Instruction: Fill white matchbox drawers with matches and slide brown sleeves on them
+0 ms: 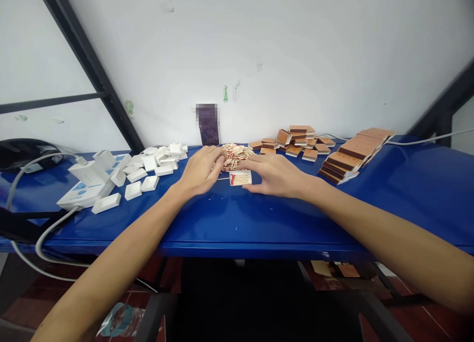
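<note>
Blue tabletop [237, 221], match pile [236, 153] partly hidden

The head camera looks down from six o'clock, near the table [237, 221]. It faces the wall [296, 50] at twelve.

The hands [203, 171] partly hide the match pile [235, 154].

Between the 2 forearms [146, 226], the front of the bench [237, 228] offers passage; farther back, heaped matches [236, 154] block the middle, white trays [150, 163] the left, brown boxes [284, 136] the right.
</note>
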The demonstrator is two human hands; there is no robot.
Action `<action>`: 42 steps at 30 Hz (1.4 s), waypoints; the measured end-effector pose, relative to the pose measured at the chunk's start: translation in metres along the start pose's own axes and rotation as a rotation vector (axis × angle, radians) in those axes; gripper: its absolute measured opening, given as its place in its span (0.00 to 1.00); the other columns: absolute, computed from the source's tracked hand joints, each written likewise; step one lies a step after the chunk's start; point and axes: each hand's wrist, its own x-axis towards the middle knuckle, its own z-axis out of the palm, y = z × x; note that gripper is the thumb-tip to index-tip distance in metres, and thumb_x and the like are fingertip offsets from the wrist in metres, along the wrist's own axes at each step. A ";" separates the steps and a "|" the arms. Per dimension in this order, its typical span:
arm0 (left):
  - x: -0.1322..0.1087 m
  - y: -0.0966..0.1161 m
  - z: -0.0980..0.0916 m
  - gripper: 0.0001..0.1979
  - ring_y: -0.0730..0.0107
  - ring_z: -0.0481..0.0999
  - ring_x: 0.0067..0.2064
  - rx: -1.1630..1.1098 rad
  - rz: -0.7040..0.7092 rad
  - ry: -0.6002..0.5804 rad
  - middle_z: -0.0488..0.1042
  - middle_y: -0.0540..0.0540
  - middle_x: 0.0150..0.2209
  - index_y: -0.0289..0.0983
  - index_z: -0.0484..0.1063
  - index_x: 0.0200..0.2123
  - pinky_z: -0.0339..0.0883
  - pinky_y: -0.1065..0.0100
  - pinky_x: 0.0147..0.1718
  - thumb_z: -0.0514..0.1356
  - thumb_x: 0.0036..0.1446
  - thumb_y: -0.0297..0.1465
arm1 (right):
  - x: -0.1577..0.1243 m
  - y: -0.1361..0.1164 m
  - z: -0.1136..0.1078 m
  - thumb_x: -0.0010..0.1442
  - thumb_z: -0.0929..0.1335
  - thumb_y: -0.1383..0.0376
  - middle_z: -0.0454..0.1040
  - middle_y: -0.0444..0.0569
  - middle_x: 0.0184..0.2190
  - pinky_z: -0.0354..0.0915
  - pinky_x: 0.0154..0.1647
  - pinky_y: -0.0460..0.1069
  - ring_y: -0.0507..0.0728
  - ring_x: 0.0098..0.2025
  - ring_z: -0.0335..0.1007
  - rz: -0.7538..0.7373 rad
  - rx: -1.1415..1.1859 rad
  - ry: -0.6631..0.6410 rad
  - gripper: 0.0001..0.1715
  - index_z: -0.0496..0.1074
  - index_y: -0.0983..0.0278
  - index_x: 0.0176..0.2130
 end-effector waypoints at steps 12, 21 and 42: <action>0.000 -0.024 0.002 0.11 0.61 0.69 0.37 0.050 -0.066 -0.015 0.73 0.44 0.34 0.38 0.65 0.34 0.59 0.60 0.39 0.46 0.66 0.31 | -0.002 0.001 0.006 0.60 0.69 0.57 0.79 0.54 0.42 0.56 0.36 0.50 0.61 0.42 0.72 -0.094 -0.123 0.039 0.23 0.71 0.63 0.53; -0.002 -0.006 -0.003 0.07 0.61 0.69 0.42 -0.121 0.174 -0.114 0.73 0.45 0.40 0.38 0.66 0.42 0.62 0.60 0.43 0.50 0.65 0.31 | 0.000 -0.001 0.009 0.58 0.68 0.57 0.79 0.54 0.44 0.56 0.37 0.51 0.62 0.42 0.73 -0.020 -0.090 -0.013 0.25 0.71 0.63 0.53; -0.002 0.022 0.002 0.10 0.64 0.72 0.36 -0.012 0.423 -0.307 0.74 0.45 0.31 0.35 0.75 0.30 0.63 0.64 0.38 0.61 0.58 0.37 | -0.002 -0.005 0.009 0.59 0.68 0.56 0.78 0.50 0.37 0.56 0.34 0.48 0.58 0.35 0.71 0.029 0.250 -0.182 0.15 0.74 0.63 0.41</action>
